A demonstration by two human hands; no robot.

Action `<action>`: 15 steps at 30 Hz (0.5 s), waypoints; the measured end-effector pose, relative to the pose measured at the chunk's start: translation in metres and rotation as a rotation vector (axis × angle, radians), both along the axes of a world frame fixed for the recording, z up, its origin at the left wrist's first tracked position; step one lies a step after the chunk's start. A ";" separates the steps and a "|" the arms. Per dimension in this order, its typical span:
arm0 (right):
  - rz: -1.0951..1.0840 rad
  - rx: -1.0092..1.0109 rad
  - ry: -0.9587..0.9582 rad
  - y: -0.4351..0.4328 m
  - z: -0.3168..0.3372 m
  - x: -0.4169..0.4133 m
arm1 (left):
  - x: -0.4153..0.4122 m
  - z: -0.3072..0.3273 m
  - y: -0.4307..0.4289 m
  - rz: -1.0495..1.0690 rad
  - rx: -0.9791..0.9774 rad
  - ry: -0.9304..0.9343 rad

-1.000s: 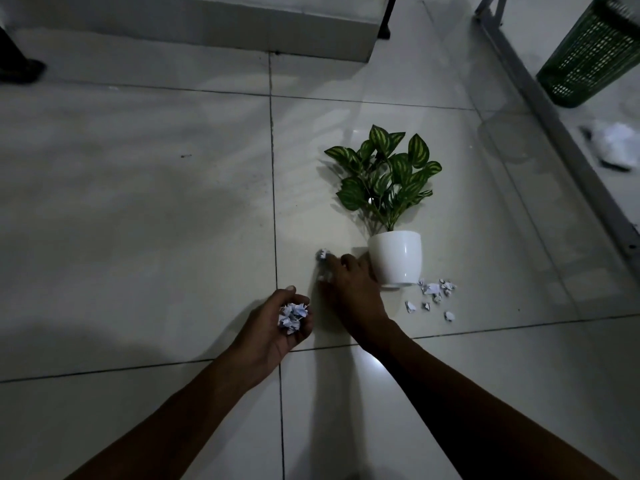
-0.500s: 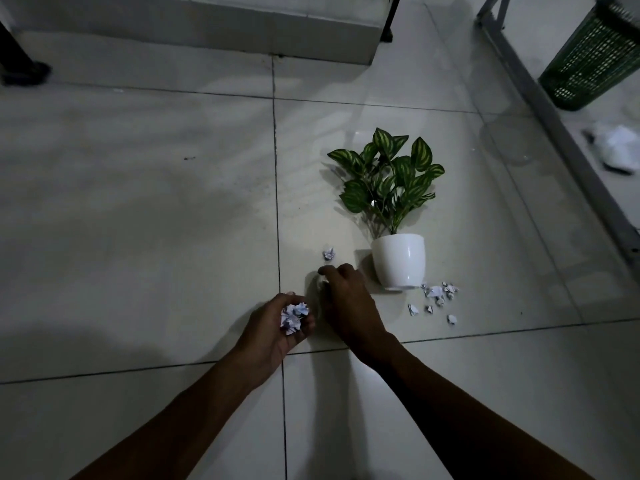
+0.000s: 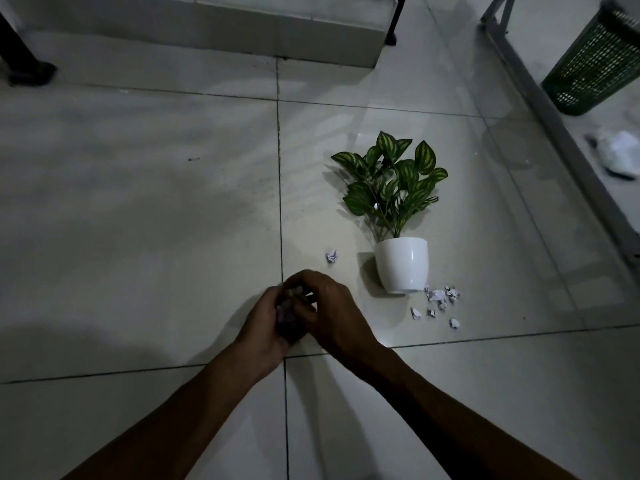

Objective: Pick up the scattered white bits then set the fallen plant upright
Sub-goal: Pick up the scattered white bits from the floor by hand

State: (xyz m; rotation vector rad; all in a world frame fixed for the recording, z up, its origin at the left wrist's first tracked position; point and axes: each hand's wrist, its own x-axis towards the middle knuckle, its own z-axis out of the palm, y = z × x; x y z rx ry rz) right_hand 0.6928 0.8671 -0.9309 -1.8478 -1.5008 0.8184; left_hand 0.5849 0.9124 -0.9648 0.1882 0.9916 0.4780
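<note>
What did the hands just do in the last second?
The right hand left the floor beside the white pot and came back to the left hand, which cups the collected bits. The plant, lone bit and scattered bits stayed put.

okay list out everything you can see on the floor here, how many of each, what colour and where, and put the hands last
Fallen plant: one, green striped leaves, lying on the floor tiles right of centre.
Pot: one, white, on its side, holding the plant.
Lone bit: one, white, left of the pot.
Cluster of bits: several, white, by the pot's base on its right.
Basket: one, green mesh, top right.
Crumpled white thing: one, right edge.
Metal frame: grey, running along the right.
Left hand: cupped around gathered bits, mostly hidden.
Right hand: pressed against the left.
</note>
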 end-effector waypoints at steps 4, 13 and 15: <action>0.006 0.045 0.052 -0.001 0.008 -0.003 | -0.003 0.004 0.007 0.002 0.001 -0.027; -0.201 0.060 -0.291 0.027 -0.023 0.044 | -0.001 -0.001 0.007 0.027 -0.025 -0.019; -0.061 -0.054 -0.461 0.027 -0.033 0.054 | -0.002 -0.002 0.003 0.012 -0.026 -0.014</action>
